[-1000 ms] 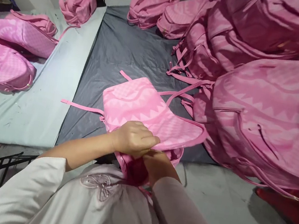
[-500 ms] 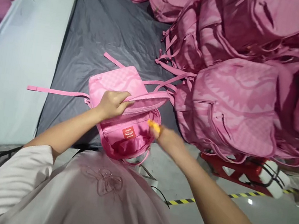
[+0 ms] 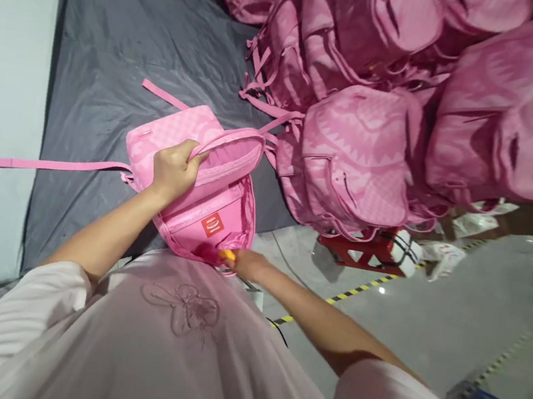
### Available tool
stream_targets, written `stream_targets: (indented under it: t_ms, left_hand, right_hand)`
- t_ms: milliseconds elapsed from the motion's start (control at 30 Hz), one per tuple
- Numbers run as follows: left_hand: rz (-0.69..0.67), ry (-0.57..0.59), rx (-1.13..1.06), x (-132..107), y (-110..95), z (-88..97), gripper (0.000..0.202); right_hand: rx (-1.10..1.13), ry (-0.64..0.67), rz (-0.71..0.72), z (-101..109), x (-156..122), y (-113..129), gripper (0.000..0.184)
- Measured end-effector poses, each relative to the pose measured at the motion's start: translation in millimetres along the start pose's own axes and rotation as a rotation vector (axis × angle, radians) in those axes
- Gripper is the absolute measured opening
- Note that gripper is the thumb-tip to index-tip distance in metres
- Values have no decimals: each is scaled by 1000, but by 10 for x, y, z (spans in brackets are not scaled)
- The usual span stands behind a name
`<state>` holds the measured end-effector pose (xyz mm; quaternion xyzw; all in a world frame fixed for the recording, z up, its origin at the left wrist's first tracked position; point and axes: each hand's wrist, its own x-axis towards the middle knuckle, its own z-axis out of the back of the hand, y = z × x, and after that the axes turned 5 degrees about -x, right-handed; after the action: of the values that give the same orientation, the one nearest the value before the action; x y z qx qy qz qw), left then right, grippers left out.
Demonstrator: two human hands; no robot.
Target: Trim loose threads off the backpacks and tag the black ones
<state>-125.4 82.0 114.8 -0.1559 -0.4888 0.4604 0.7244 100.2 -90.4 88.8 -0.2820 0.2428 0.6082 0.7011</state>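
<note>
A small pink backpack (image 3: 187,126) lies unzipped on the dark grey cloth, its mouth towards me. My left hand (image 3: 176,170) is closed on the edge of its raised opening panel, thumb on top. Inside, a red label (image 3: 212,225) shows on the pink lining. My right hand (image 3: 248,266) is at the near right rim of the opening, fingers closed around a small yellow tool (image 3: 227,256). Only a bit of that tool shows, and blur hides its exact kind. One pink strap (image 3: 54,164) stretches out to the left.
Several pink backpacks (image 3: 359,153) are heaped to the right and behind. Grey cloth (image 3: 100,65) covers the work surface, beside a pale surface (image 3: 4,84) on the left. A red and white object (image 3: 370,249) stands on the floor near yellow-black tape (image 3: 357,295).
My right hand has moved down along the bag's right rim towards my body, yellow tool still in it. My left hand keeps its hold on the panel, which is opened wider. The view has shifted right.
</note>
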Motion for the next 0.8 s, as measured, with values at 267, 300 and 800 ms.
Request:
stream_targets:
  t_ms: [267, 300, 800]
  left_hand:
    - [-83, 69, -50, -40, -197, -87, 33]
    - [-89, 73, -42, -38, -181, -84, 33]
    - [-210, 102, 21, 294, -58, -221, 31]
  right_hand:
    - [-79, -304, 186, 78, 843, 446, 46]
    - [-49, -327, 157, 106, 951, 458, 45]
    - [325, -438, -57, -49, 1083, 430, 48]
